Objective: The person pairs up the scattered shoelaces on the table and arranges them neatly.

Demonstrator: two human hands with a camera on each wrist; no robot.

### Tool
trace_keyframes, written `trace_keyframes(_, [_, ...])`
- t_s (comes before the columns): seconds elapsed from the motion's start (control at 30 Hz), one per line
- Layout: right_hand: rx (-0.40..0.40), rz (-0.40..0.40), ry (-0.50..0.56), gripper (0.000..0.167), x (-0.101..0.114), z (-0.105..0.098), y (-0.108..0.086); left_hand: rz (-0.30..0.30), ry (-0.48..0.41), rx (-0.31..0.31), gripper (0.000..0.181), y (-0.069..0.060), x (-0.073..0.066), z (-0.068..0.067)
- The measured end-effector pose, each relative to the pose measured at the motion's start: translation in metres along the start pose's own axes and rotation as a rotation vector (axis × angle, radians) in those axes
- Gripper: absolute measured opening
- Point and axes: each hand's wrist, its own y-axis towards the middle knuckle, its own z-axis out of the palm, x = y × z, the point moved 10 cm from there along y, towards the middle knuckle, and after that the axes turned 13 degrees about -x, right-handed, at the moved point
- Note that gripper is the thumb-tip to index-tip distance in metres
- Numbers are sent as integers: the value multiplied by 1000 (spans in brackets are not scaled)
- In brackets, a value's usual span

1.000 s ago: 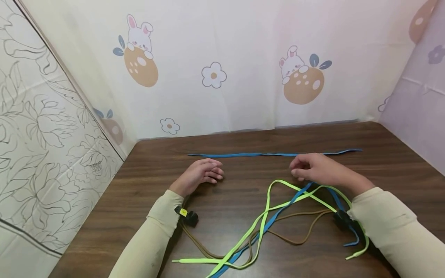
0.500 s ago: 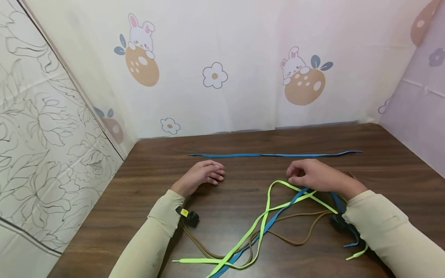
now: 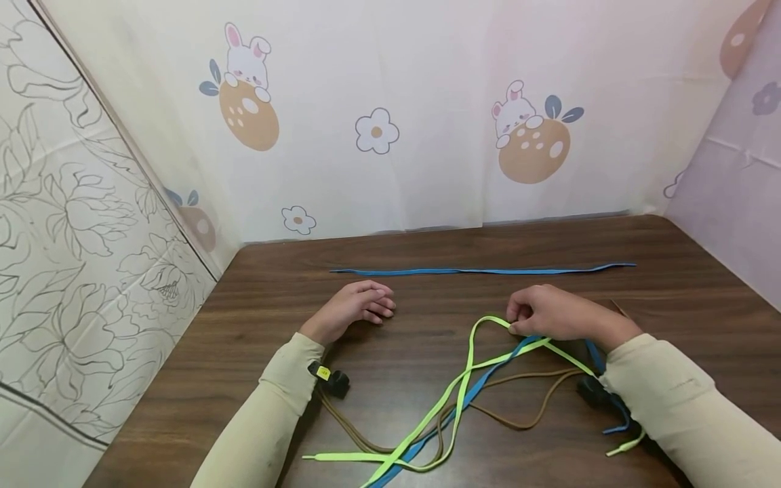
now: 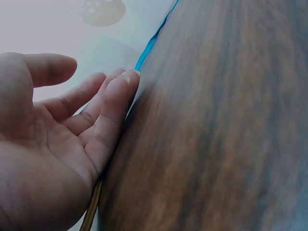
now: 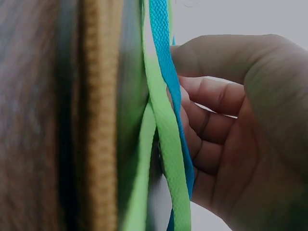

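Note:
A yellow-green lace [image 3: 468,352] crosses a blue lace [image 3: 488,375] and a brown cord [image 3: 537,409] on the table. My right hand [image 3: 549,313] is over the upper crossing, thumb and index finger pinching the yellow-green lace beside its bend. In the right wrist view the yellow-green lace [image 5: 166,120] and blue lace [image 5: 166,57] pass in front of the fingertips of my right hand [image 5: 231,110], partly hiding them. My left hand [image 3: 352,310] rests on the table with relaxed fingers, holding nothing; the left wrist view shows its palm [image 4: 62,139].
A separate blue lace [image 3: 427,272] lies stretched straight across the back of the wooden table [image 3: 274,298]. Printed sheets cover the back wall [image 3: 433,156] and the sides. The brown cord runs left, passing under the left wrist.
My right hand has moved down and slightly left onto the yellow-green lace, and its thumb and index finger have come together. My left hand has barely moved.

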Motion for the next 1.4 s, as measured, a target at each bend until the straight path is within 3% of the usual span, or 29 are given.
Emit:
trace_keyframes(0.3, [76,-48,21,14,15,8,-4,2,5,-3,34,-2,1,-3])
trace_keyframes(0.5, [85,-40,32,14,17,8,-4,7,5,4,34,-1,0,-2])
trace_keyframes(1.2, [38,-51,53,12,19,6,-3,23,25,7,34,-1,-2,0])
trace_keyframes(1.4, [11,-48,31,20,17,4,-3,26,24,7,34,0,-2,1])
